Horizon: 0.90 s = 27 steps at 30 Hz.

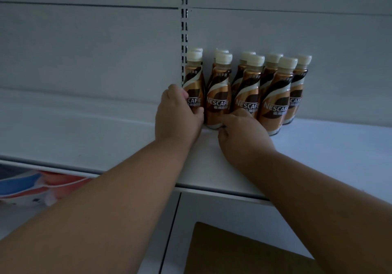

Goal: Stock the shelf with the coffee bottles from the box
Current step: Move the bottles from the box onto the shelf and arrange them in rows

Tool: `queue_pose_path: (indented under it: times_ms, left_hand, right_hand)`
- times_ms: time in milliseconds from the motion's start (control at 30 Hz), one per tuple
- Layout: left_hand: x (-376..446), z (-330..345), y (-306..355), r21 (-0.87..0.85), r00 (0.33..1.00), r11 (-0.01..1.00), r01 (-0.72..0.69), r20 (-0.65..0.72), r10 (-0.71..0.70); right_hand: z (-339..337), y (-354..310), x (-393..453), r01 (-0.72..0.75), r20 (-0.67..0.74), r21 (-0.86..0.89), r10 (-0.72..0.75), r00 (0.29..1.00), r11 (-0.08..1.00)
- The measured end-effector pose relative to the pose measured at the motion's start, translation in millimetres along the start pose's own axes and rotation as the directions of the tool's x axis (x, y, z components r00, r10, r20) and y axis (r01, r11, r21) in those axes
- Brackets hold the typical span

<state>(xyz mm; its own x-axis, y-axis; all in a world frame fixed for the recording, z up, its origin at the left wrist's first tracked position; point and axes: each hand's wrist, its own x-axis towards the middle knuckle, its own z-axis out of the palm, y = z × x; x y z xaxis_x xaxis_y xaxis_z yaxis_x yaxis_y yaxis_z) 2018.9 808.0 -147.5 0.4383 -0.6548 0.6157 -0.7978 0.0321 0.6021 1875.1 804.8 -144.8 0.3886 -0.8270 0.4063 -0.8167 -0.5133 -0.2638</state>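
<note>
With the left hand (177, 112) fingers wrapped on the leftmost Nescafé bottle (194, 87) and the right hand (244, 133) fingers pinching its three o'clock neighbour (218, 102) low, slide both upright along the shelf (106, 129), labels facing six o'clock

The brown-and-gold coffee bottles (218, 95) carry "NESCAFE" in white across their labels, with small Chinese characters beneath and above, too blurred to read.
</note>
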Motion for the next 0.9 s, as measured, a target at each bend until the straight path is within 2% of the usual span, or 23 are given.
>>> queue_pose_path:
  times_ms: [67, 133, 200, 267, 433, 633, 900]
  left_hand:
    - [-6.4, 1.6, 5.5, 0.064, 0.988, 0.994, -0.087, 0.134, 0.078]
    - [-8.4, 7.5, 10.0, 0.174, 0.957, 0.975, -0.135, 0.279, 0.082]
    - [-5.6, 13.0, 13.5, 0.241, 0.938, 0.956, -0.164, 0.339, 0.076]
    - [-3.7, 17.3, 17.1, 0.266, 0.93, 0.943, -0.199, 0.354, 0.097]
    - [-4.5, 25.8, 20.5, 0.337, 0.942, 0.912, -0.232, 0.313, 0.124]
    - [-5.1, 29.7, 16.2, 0.35, 0.943, 0.897, -0.271, 0.283, 0.175]
    - [-7.5, 29.9, 14.6, 0.366, 0.944, 0.889, -0.275, 0.279, 0.178]
  right_hand:
    - [-7.9, 9.8, -3.0, -0.036, -0.096, 0.04, 0.04, 0.995, 0.999]
    - [-16.3, 21.8, -6.9, -0.131, -0.17, 0.095, 0.146, 0.975, 0.987]
    - [-21.2, 33.4, -8.7, -0.227, -0.206, 0.107, 0.245, 0.947, 0.968]
    - [-22.1, 40.7, -7.0, -0.292, -0.208, 0.07, 0.3, 0.931, 0.954]
    - [-24.5, 43.3, 10.8, -0.337, -0.091, 0.038, 0.339, 0.936, 0.941]
    - [-19.8, 43.5, 13.3, -0.314, -0.115, 0.07, 0.32, 0.94, 0.947]
    - [-18.0, 44.3, 15.4, -0.331, -0.097, 0.1, 0.34, 0.935, 0.938]
